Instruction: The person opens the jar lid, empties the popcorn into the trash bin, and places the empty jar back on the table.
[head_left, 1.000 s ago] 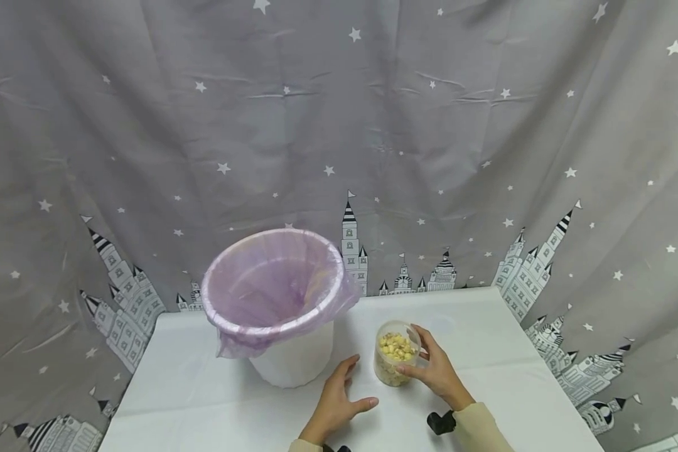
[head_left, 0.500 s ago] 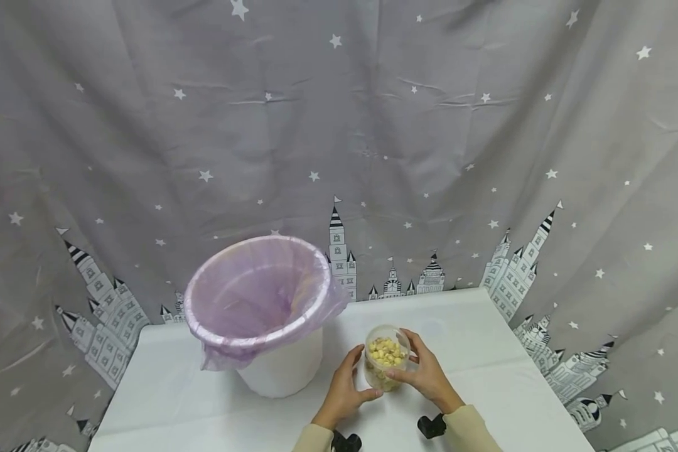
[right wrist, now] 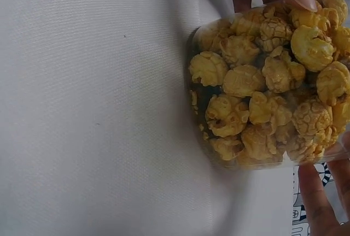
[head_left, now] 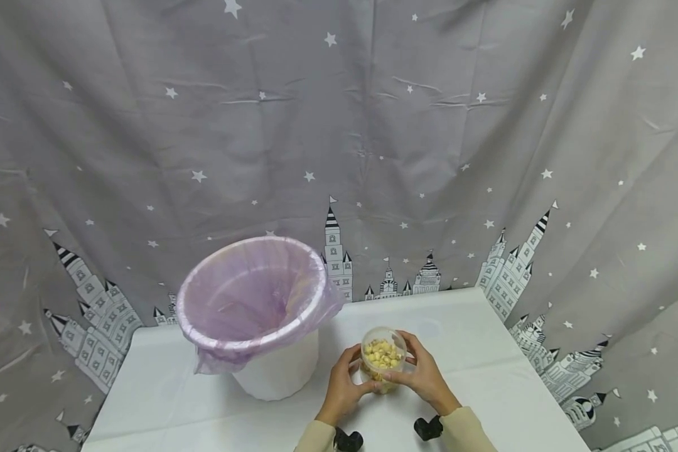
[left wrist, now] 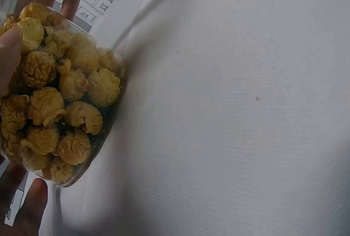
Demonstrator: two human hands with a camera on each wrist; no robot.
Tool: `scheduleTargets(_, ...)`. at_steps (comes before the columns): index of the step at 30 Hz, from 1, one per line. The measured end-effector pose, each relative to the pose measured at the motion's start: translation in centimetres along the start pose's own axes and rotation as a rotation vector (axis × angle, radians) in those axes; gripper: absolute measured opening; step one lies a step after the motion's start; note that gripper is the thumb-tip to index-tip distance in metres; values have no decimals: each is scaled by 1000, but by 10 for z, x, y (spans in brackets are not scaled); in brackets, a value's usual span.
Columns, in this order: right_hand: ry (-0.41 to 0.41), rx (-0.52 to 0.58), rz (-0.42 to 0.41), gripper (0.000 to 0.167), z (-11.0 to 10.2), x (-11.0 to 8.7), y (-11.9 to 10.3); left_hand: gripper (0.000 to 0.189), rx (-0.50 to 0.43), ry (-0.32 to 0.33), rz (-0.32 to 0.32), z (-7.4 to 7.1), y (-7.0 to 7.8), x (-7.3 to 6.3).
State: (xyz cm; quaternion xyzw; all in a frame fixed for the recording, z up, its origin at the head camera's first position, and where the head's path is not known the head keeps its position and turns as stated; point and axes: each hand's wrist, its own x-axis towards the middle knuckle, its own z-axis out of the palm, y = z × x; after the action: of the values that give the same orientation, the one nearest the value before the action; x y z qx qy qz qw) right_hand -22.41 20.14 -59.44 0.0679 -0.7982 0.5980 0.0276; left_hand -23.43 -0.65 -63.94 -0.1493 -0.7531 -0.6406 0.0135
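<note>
A clear, lidless plastic jar [head_left: 385, 356] of yellow popcorn [right wrist: 262, 83] stands upright on the white table. Both hands hold it from opposite sides. My left hand [head_left: 341, 386] curves round its left side, thumb at the front and fingers behind. On the right side my right hand [head_left: 426, 375] grips it, with the thumb across the front near the rim. Up close in the left wrist view, the popcorn [left wrist: 60, 94] shows through the jar's clear wall, with fingertips [left wrist: 34, 203] at its side.
To the left stands a white bin [head_left: 282, 370] lined with a purple plastic bag [head_left: 248, 289] folded over its rim. A grey curtain [head_left: 282, 138] with stars and castles hangs behind the white-covered table [head_left: 474, 351].
My left hand has moved right and come to the jar's left side; it was apart from it a second ago. The right hand has stayed on the jar. The head view has shifted slightly.
</note>
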Motion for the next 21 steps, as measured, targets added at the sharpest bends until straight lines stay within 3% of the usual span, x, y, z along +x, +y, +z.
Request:
scheduleTargets(7, -9, 5, 16, 90, 2, -6, -4, 83, 25, -8, 14, -5, 0, -8)
scheduleTargets(16, -66, 22, -2, 90, 1, -18, -24, 81, 59, 20, 102, -16, 21, -26)
scheduleTargets(21, -87, 15, -35, 87, 3, -25, -37, 82, 24, 20, 70, -20, 32, -34)
